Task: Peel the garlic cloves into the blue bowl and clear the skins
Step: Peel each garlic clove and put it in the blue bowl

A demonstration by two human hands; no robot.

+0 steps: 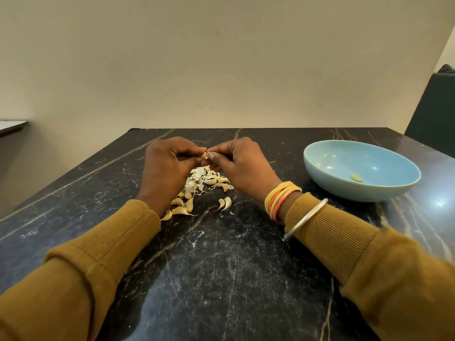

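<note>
My left hand point(170, 166) and my right hand point(242, 163) meet above the table's middle, both pinching one small yellowish garlic clove point(204, 155) between their fingertips. Below the hands lies a loose heap of garlic cloves and papery skins point(202, 185), with two cloves point(225, 203) a little apart toward me. The blue bowl point(320, 166) stands to the right of my right hand, with one peeled clove point(356, 178) inside it.
The table is dark marble point(221, 254) with pale veins, and its far edge meets a beige wall. A dark chair back point(433, 107) rises at the far right. A light ledge point(12, 125) shows at the left edge.
</note>
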